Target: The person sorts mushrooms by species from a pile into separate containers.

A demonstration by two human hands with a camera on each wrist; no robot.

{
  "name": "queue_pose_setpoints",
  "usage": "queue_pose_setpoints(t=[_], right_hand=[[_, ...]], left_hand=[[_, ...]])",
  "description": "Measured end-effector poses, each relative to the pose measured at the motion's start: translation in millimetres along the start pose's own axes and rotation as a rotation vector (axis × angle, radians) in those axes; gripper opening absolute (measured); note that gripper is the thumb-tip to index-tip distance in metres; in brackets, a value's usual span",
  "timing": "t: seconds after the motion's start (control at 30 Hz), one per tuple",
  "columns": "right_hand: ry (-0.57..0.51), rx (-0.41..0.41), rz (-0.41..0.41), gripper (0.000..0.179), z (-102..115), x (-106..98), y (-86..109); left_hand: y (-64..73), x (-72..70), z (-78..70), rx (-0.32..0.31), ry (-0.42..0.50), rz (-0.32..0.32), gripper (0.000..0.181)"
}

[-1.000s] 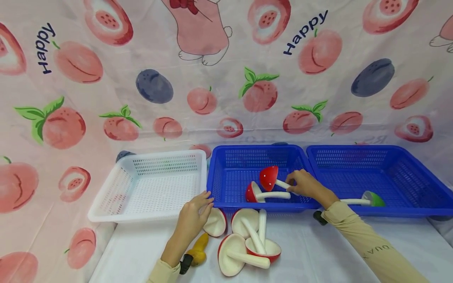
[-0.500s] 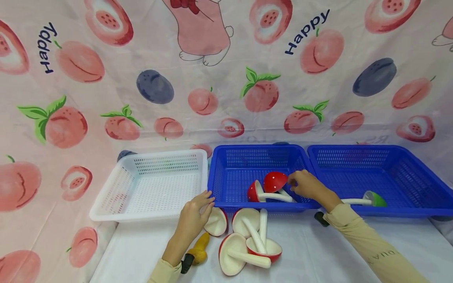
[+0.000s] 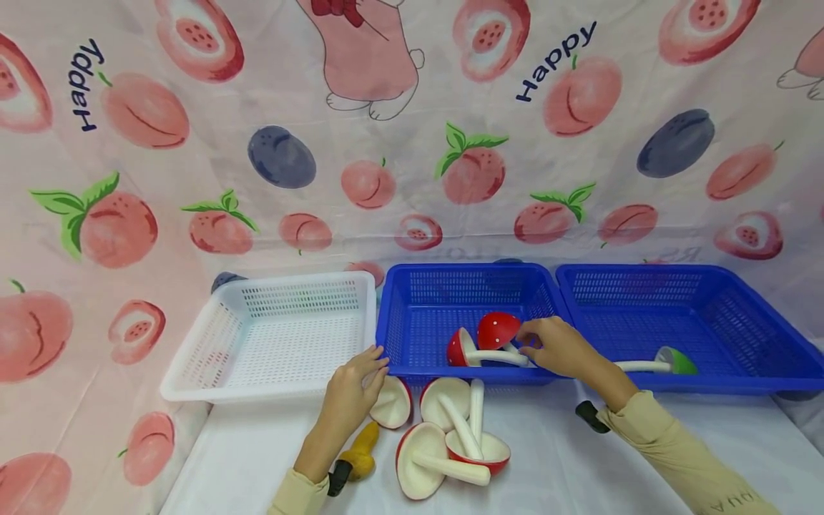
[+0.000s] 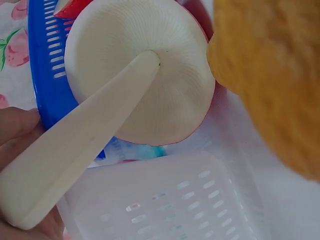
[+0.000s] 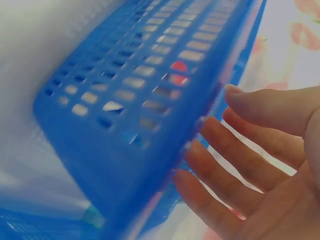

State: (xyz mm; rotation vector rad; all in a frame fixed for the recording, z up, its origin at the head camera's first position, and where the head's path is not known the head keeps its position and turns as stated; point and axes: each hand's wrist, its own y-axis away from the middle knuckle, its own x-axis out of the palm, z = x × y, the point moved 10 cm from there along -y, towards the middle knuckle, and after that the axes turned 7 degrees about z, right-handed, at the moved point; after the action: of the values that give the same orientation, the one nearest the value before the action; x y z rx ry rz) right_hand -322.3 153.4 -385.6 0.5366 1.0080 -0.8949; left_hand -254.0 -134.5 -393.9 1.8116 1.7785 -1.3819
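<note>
My right hand (image 3: 555, 347) hovers over the right front part of the middle blue basket (image 3: 466, 373), fingers loosely bent and holding nothing. In the right wrist view the fingers of that hand (image 5: 265, 165) are spread beside the basket rim (image 5: 165, 170). Next to its fingertips lies a red toy mushroom (image 3: 498, 329) with white dots, cap up. A second red mushroom (image 3: 458, 349) lies on its side, its white stem pointing right. My left hand (image 3: 350, 393) touches the basket's front left corner. In the left wrist view a mushroom's pale underside and stem (image 4: 90, 135) partly cover that hand.
Several red-capped mushrooms (image 3: 421, 461) lie on the white tabletop in front, beside a yellow, lumpy, gourd-like object (image 3: 362, 454). On the left stands a white basket (image 3: 270, 395). The right blue basket (image 3: 740, 383) holds a green-capped mushroom (image 3: 682, 361).
My right hand has let go of the red mushroom's stem, and the cap has settled on the basket floor. That hand has since shifted slightly toward the front. The left hand stays put.
</note>
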Motion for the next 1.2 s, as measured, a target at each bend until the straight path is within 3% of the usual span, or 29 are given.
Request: queue_pose_setpoints(t=[0.53, 0.87, 1.2], right_hand=[[0.067, -0.047, -0.003, 0.020, 69.3, 9.4, 25.2], [0.117, -0.099, 0.053, 0.023, 107.4, 20.7, 36.0], [0.107, -0.108, 0.139, 0.026, 129.4, 36.9, 43.9]], left_hand=[[0.6, 0.6, 0.9, 0.010, 0.007, -0.005, 0.016], [1.2, -0.5, 1.3, -0.006, 0.014, 0.002, 0.016], [0.8, 0.2, 0.6, 0.006, 0.023, 0.003, 0.016]])
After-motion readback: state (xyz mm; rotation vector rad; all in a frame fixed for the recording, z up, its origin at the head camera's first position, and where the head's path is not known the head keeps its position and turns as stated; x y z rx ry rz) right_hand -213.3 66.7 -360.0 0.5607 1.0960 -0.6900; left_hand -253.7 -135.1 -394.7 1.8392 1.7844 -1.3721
